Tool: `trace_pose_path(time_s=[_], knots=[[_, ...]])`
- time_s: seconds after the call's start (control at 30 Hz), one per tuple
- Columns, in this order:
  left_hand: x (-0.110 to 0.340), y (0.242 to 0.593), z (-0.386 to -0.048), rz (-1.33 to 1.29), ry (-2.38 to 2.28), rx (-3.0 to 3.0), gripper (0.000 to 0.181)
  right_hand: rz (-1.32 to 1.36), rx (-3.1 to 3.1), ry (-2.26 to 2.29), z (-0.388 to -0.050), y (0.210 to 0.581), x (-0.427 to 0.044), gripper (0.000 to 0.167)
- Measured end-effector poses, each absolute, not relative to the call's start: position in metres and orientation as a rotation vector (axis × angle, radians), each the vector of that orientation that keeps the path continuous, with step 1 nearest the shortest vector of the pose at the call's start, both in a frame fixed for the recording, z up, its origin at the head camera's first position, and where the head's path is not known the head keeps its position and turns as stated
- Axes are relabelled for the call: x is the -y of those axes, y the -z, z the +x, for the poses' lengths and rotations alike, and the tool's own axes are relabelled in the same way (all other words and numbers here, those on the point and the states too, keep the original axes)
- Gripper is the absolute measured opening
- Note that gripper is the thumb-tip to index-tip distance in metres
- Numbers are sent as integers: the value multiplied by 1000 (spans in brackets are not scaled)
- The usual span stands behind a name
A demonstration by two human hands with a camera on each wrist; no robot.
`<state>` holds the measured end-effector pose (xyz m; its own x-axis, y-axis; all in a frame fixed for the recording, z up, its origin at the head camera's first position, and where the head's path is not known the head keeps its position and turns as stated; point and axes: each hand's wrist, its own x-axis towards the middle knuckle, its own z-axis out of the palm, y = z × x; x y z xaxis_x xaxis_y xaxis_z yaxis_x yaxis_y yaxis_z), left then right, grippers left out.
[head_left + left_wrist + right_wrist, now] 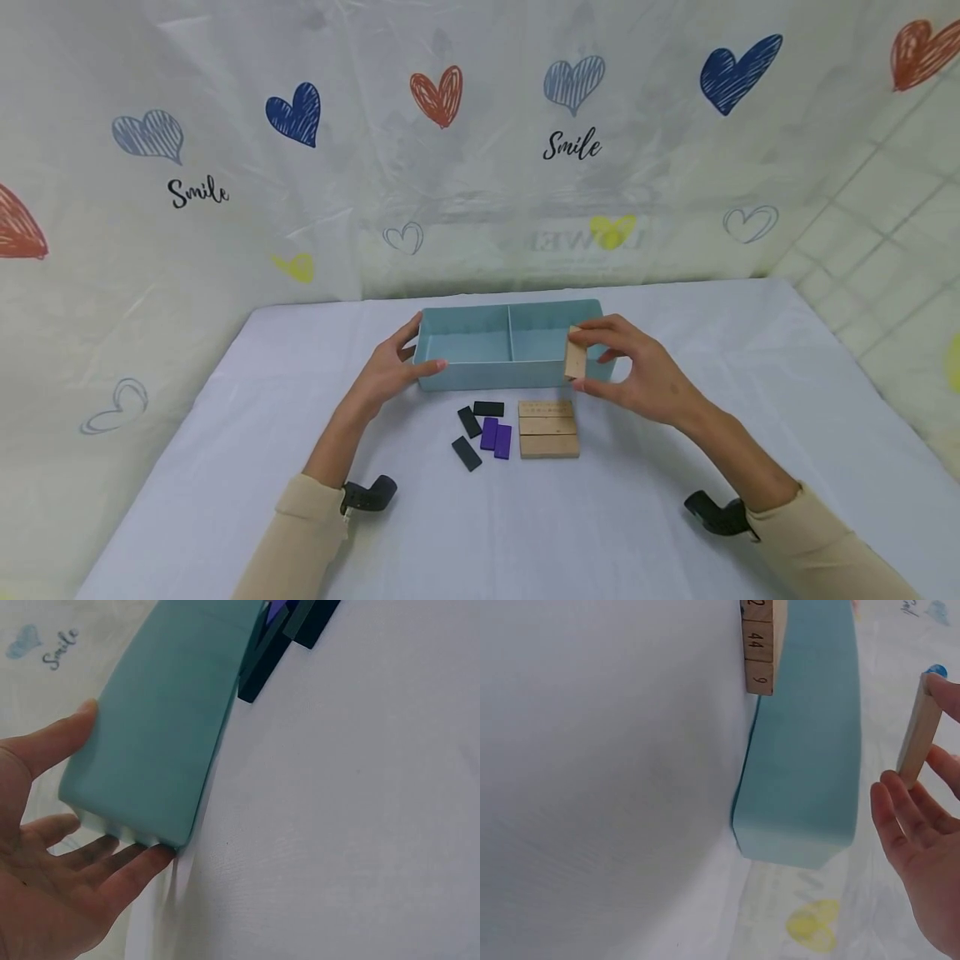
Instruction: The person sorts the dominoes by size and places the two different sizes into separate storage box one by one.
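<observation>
Sleeves (pixel 828 537) nearest; parted right fingers (pixel 604 335) pinch wooden block (pixel 575 360) crosswise to tray (pixel 480 377), which left fingers (pixel 139 879) grip.

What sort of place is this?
Probably a small staged tabletop workspace, though which building or room I can't tell: a white-covered table, a backdrop printed with hearts and "Smile", and black wrist cameras on the person.

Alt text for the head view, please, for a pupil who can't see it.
A person's right hand pinches a wooden block near the right end of a two-section blue-green tray, while the left hand holds the tray's left end. On the tablecloth in front lie three wooden blocks side by side, three black blocks and two purple blocks.
</observation>
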<state>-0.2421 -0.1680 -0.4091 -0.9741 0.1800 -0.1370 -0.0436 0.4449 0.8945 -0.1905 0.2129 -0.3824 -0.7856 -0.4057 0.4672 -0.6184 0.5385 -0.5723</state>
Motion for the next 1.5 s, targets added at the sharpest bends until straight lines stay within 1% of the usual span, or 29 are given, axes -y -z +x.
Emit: trace_pose_path(time_s=[0.3,0.63,1.5], knots=[[166,408,-242,107,-1532,-2492,102,838,2454,-1114,-198,380,-214,60],[168,410,-242,93,-1521,-2495,101,702,2499,-1114,-209,383,-217,55],[168,411,-243,97,-1548,-2479,102,606,2595,-1128,-226,390,-220,55]])
